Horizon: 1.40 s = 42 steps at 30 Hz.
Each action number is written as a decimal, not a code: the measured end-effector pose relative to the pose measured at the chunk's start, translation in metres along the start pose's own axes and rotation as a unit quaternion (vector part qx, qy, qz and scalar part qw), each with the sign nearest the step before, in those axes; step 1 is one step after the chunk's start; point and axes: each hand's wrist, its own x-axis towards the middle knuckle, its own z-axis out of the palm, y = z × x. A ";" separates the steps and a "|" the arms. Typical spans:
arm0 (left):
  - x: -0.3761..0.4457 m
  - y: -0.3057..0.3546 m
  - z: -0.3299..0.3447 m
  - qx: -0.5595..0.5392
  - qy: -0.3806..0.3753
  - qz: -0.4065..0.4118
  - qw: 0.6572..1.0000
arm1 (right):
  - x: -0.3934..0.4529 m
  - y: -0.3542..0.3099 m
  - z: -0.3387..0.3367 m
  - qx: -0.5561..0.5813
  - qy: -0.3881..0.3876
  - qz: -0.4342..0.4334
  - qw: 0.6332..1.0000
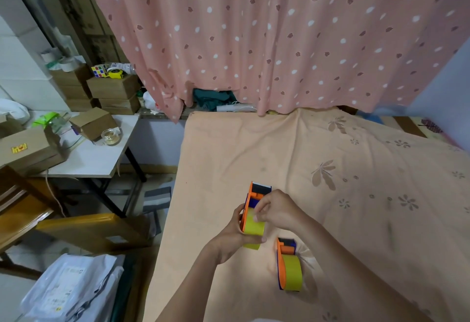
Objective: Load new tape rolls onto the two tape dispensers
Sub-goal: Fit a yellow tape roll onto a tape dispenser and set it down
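While both hands (256,222) grip 1 dispenser (254,209), another dispenser (288,263) lies beside them.

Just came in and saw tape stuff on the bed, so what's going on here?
A person is loading yellow tape into orange tape dispensers over a peach bedsheet. The left hand holds one dispenser upright from below, while the right hand pinches at the yellow tape roll on it, seemingly working the tape end. A second dispenser, with its own yellow roll fitted, lies on the sheet to the right, untouched.
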 end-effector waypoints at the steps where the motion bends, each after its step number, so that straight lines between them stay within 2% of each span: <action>1: 0.001 -0.001 0.000 -0.008 0.003 -0.004 1.000 | 0.000 0.000 0.000 0.008 -0.001 0.001 1.000; 5: 0.005 0.003 0.003 -0.021 0.019 -0.029 0.999 | -0.002 -0.002 -0.001 0.027 0.003 0.005 1.000; 11: 0.007 0.004 0.005 -0.043 0.027 -0.034 0.998 | 0.001 -0.007 -0.018 0.035 0.050 -0.009 0.998; 15: 0.006 0.001 0.004 -0.019 0.006 -0.025 0.999 | 0.004 -0.007 -0.032 0.135 0.067 0.017 0.988; 18: 0.006 0.000 0.002 -0.014 -0.002 -0.028 1.000 | 0.003 -0.012 -0.037 0.162 0.044 0.024 0.985; 21: 0.008 0.006 0.005 -0.022 -0.001 -0.047 0.999 | 0.003 -0.018 -0.038 0.140 0.021 0.019 0.990; 24: 0.014 0.015 0.010 -0.018 0.032 -0.057 0.998 | 0.006 -0.022 -0.039 0.111 0.030 0.016 0.993; 28: 0.018 0.018 0.012 -0.010 0.061 -0.041 0.997 | 0.010 -0.022 -0.042 0.034 0.073 0.013 0.997; 31: 0.017 0.015 0.011 -0.014 0.056 -0.034 0.998 | 0.015 -0.019 -0.047 0.006 0.119 0.022 0.993; 36: 0.010 0.004 0.007 -0.018 0.031 -0.023 0.999 | 0.022 -0.017 -0.060 0.028 0.144 0.066 0.987; 42: 0.005 -0.002 0.004 -0.028 0.006 -0.017 0.999 | 0.029 -0.025 -0.073 0.057 0.131 0.097 0.985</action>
